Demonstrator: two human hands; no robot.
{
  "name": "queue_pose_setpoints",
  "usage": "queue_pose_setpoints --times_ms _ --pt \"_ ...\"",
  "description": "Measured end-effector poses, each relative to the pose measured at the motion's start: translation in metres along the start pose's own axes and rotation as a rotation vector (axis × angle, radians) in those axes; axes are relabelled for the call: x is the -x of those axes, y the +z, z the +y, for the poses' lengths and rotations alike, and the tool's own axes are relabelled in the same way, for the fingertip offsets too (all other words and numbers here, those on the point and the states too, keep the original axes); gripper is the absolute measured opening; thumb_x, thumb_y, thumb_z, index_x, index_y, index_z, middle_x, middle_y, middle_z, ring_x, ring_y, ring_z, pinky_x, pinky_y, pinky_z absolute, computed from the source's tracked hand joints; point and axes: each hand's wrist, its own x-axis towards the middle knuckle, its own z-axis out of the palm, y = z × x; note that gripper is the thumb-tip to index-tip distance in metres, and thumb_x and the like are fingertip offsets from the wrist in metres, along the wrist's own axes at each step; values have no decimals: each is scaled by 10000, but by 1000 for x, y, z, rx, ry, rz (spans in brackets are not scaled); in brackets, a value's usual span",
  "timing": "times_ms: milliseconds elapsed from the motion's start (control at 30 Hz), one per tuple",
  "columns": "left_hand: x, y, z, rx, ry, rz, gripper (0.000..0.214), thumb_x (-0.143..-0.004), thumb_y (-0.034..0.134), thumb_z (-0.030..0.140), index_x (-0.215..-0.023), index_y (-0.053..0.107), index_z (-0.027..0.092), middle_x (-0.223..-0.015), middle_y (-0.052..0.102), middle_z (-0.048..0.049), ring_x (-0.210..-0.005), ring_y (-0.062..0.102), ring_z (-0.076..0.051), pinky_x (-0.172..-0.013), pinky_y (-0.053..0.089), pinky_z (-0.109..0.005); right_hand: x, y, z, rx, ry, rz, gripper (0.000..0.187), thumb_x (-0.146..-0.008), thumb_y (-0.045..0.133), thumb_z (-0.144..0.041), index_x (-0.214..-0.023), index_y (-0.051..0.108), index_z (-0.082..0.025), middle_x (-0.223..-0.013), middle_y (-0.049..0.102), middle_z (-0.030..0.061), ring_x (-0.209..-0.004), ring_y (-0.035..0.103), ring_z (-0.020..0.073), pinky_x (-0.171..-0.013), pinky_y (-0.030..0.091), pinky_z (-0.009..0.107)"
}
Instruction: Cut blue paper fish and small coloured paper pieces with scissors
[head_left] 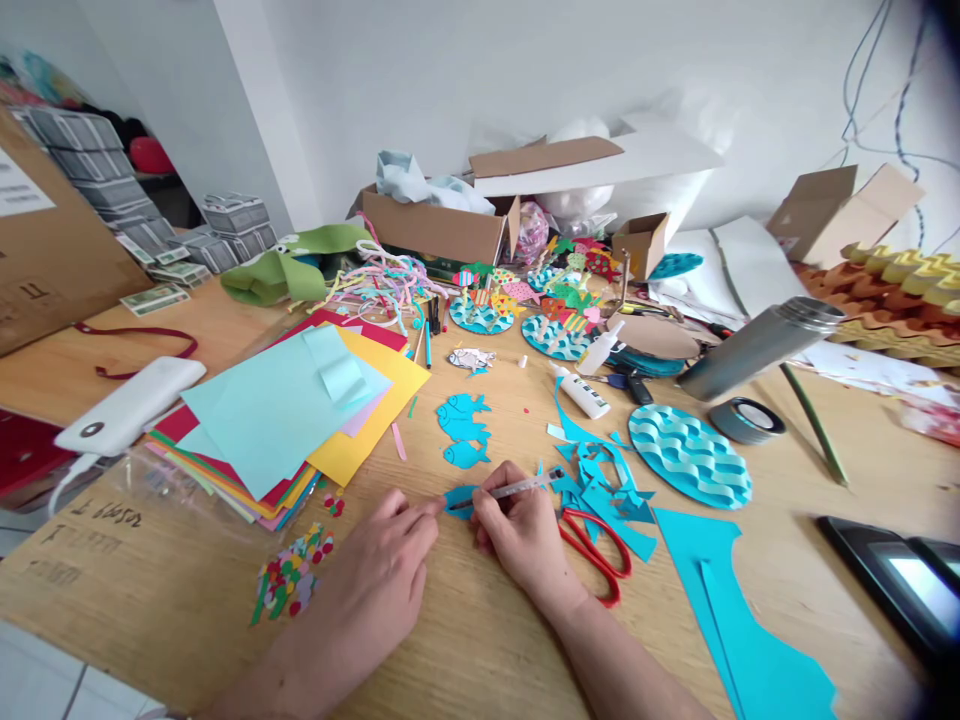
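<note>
My right hand is closed round a thin silver pen-like tool, its tip resting on a small blue paper piece on the wooden table. My left hand lies beside it, fingertips pressing the left end of that blue piece. Just beyond lie three cut blue paper fish. Red-handled scissors rest right of my right hand among blue paper scraps.
A stack of coloured paper sheets lies at left with a white power bank. A round blue wave disc, glue bottles, tape roll, a grey flask and cardboard boxes crowd the back. Large blue sheet at right.
</note>
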Motion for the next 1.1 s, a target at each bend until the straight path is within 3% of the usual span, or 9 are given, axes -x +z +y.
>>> queue_pose_setpoints --times_ms 433,600,1100 --pt "1 0 -1 10 -2 14 348 -746 409 -57 -921 570 197 -1174 631 -45 -1027 508 -222 -873 487 -390 0 0 -2 -26 -8 4 143 -795 560 -263 -707 454 -228 -428 529 -77 -314 494 110 -329 349 184" --pt "1 0 0 9 8 17 332 -747 404 -56 -888 567 196 -1174 633 -51 -1010 509 -225 -862 489 -396 0 0 -5 -93 0 89 179 -814 583 -304 -705 461 -230 -418 526 -80 -315 503 115 -329 360 184" --pt "0 1 -1 -20 5 -1 343 -759 396 -56 -919 571 191 -1189 625 -51 -1023 507 -227 -886 485 -406 -4 2 -3 -122 20 19 183 -840 594 -318 -740 478 -216 -484 555 -68 -356 536 107 -341 390 169"
